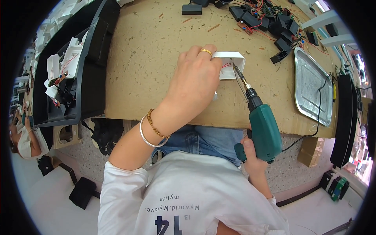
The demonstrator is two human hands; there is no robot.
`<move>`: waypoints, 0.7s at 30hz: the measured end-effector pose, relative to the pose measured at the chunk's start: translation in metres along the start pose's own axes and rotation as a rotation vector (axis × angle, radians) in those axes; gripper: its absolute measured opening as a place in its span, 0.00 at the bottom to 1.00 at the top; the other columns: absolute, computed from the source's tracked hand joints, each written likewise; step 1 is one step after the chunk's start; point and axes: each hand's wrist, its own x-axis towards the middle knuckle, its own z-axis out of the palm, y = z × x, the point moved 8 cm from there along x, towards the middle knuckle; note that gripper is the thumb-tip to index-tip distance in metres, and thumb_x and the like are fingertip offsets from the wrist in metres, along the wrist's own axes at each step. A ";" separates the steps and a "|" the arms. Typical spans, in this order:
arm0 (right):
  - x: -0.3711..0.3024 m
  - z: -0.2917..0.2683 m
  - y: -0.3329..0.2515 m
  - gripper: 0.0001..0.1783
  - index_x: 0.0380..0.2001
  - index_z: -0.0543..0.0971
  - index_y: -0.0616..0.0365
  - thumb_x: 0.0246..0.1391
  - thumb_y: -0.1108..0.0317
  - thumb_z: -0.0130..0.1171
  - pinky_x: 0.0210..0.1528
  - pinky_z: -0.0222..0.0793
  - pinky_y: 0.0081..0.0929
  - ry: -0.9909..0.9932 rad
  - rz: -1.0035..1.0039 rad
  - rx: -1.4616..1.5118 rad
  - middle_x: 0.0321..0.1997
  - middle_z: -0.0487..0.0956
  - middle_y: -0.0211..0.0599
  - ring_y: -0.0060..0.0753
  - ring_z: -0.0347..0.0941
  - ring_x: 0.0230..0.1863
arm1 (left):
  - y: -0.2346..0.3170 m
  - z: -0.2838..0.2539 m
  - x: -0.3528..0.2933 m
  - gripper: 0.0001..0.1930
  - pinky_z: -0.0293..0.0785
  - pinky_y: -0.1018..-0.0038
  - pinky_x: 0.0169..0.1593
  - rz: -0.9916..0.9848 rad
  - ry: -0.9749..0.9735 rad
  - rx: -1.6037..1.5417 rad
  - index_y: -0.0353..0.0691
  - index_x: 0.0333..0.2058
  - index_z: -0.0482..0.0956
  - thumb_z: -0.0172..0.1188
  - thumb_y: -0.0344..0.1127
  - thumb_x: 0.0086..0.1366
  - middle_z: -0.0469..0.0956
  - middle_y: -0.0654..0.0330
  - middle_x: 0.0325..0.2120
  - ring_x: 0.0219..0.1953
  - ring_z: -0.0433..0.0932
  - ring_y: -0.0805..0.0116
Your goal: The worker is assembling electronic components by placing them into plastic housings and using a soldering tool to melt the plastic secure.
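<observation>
My left hand (197,80) lies over the left end of a white plastic case (239,72) on the table, closed on it; its fingertips are partly hidden. Inside the case run thin red wires (226,65). A green soldering gun (264,129) with a black cord is gripped in my right hand (253,152). The gun's thin metal tip (234,65) points up and left, into the open case beside the wires. A slim feed tube runs along its nozzle. Whether the tip touches anything in there I cannot tell.
A black bin (92,74) at the left holds white cases (73,58) with wired boards. Black boxes (282,27), circuit boards and wires pile up at the back right. A metal tray (311,88) lies at the right, crossed by the cord. Another black box (191,9) sits far back.
</observation>
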 end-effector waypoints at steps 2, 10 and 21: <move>0.000 0.000 -0.001 0.20 0.42 0.69 0.64 0.46 0.72 0.64 0.32 0.66 0.19 -0.017 -0.023 -0.039 0.27 0.74 0.31 0.20 0.68 0.26 | 0.001 0.000 0.001 0.04 0.69 0.64 0.46 0.002 0.003 0.004 0.31 0.25 0.76 0.58 0.26 0.52 0.74 0.51 0.41 0.39 0.72 0.53; 0.005 0.001 -0.005 0.21 0.42 0.71 0.66 0.46 0.70 0.65 0.31 0.64 0.17 0.059 -0.005 0.017 0.25 0.74 0.30 0.19 0.68 0.24 | 0.001 0.002 0.001 0.04 0.69 0.64 0.46 0.005 -0.017 0.012 0.31 0.25 0.76 0.58 0.26 0.52 0.74 0.51 0.41 0.38 0.72 0.53; 0.005 -0.001 -0.005 0.22 0.43 0.71 0.66 0.46 0.69 0.65 0.31 0.64 0.18 0.019 -0.030 -0.068 0.25 0.73 0.30 0.20 0.67 0.24 | 0.004 0.002 0.003 0.02 0.69 0.64 0.44 0.027 -0.012 0.008 0.33 0.24 0.76 0.58 0.25 0.51 0.74 0.53 0.39 0.37 0.72 0.54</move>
